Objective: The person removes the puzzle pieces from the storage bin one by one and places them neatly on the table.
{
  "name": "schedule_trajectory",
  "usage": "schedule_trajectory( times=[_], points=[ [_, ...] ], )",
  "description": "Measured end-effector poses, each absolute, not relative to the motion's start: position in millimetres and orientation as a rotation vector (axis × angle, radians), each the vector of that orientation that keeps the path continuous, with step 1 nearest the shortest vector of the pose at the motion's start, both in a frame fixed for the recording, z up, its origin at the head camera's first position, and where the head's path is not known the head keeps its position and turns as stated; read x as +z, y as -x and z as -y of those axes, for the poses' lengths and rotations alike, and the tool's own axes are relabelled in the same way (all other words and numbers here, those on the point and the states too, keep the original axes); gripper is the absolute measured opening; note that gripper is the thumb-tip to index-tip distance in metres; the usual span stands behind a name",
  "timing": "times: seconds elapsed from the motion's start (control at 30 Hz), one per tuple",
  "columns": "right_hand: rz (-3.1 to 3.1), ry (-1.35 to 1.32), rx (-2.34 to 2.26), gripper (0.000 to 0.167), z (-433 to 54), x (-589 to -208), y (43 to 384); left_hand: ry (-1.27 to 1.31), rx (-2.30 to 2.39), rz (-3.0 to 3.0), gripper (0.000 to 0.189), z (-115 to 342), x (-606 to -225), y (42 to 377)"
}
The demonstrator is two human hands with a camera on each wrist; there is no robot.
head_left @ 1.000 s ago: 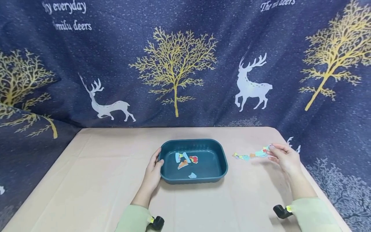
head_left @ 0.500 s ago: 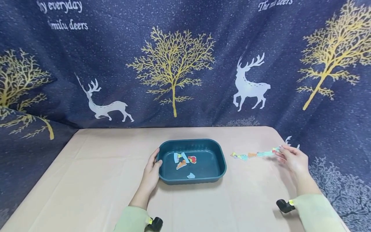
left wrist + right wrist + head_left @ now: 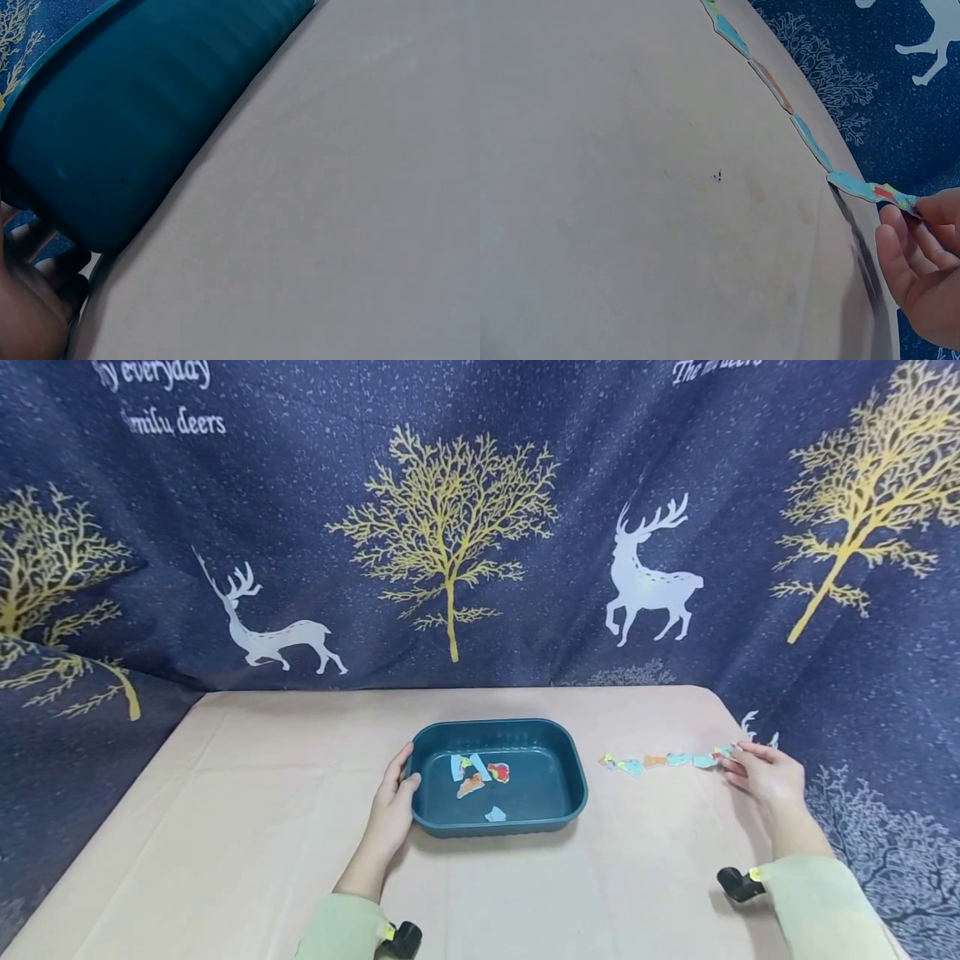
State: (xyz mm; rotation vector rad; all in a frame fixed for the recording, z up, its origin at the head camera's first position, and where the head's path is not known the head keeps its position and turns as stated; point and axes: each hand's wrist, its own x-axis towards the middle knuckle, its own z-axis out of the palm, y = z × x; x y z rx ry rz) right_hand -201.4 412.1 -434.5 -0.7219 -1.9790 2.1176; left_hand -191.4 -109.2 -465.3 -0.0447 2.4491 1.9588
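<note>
My left hand (image 3: 393, 793) grips the left end of a dark teal plastic tray (image 3: 498, 828), thumb over its rim. Flat, irregular puzzle pieces lie inside, among them an orange piece (image 3: 471, 786) and a red piece (image 3: 498, 772). To the right of the tray, more pieces form a row on the table, including an orange piece (image 3: 655, 761) and a light blue piece (image 3: 810, 141). At the row's right end, my right hand (image 3: 768, 777) pinches a blue puzzle piece (image 3: 855, 184) with red and yellow markings. Its far tip is by the row; the pinched end appears raised, casting a shadow.
A beige cloth covers the table (image 3: 247, 827). Behind it hangs a dark blue curtain (image 3: 525, 610) printed with trees and deer. The table's right edge runs close beside my right hand.
My right hand has moved right with the pinched piece, so the row reaches further right and a light blue piece shows more fully beside the orange one. The left hand and tray stay put.
</note>
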Motion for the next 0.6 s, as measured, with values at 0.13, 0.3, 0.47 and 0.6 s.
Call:
schedule_trajectory(
  times=[0.13,0.3,0.47,0.6],
  points=[
    [1.970,0.793,2.081,0.012,-411.4,-434.4,204.8,0.047,1.964,-2.453,0.050,109.2,-465.2,191.7],
    [1.966,0.890,2.011,0.013,-411.7,-433.8,209.5,0.053,1.968,-2.454,0.050,108.9,-464.7,191.0],
    [2.017,0.958,1.928,0.037,-410.9,-432.4,213.1,0.059,1.950,-2.462,0.050,108.4,-464.0,190.5],
    [2.089,0.967,1.875,0.049,-409.7,-432.7,214.4,0.059,1.948,-2.463,0.049,108.4,-463.9,190.5]
  ],
)
